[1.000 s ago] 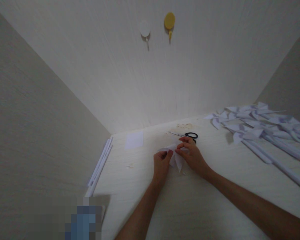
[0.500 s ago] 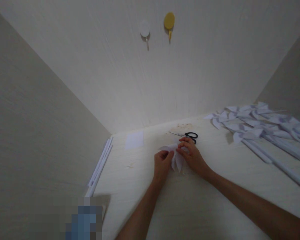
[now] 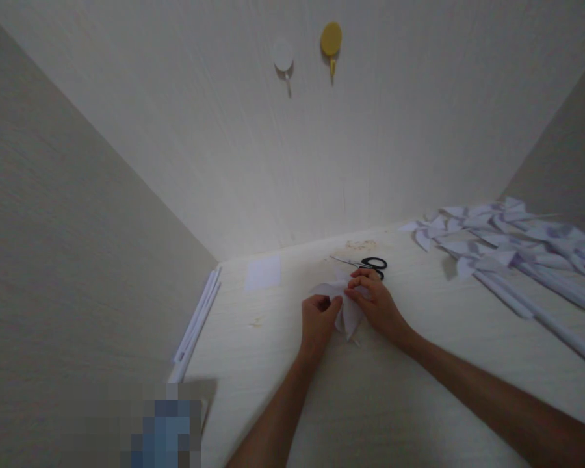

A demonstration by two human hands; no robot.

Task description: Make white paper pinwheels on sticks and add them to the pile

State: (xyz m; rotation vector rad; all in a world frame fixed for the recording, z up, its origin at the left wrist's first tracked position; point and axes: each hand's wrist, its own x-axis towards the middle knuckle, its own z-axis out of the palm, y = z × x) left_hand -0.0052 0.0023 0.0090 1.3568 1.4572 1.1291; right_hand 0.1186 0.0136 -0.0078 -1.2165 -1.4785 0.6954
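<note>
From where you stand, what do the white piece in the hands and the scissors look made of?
White piece: thin matte paper, judging by its creased, folded flaps. Scissors: shiny grey blades, probably metal, with glossy black loops, likely plastic.

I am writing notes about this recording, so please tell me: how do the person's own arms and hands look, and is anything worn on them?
Both forearms are bare as far as the picture shows: no sleeves, no gloves. No watch, bracelet or ring shows on the left hand or the right hand. The fingernails seem painted dark red, though they are small and a little blurred.
</note>
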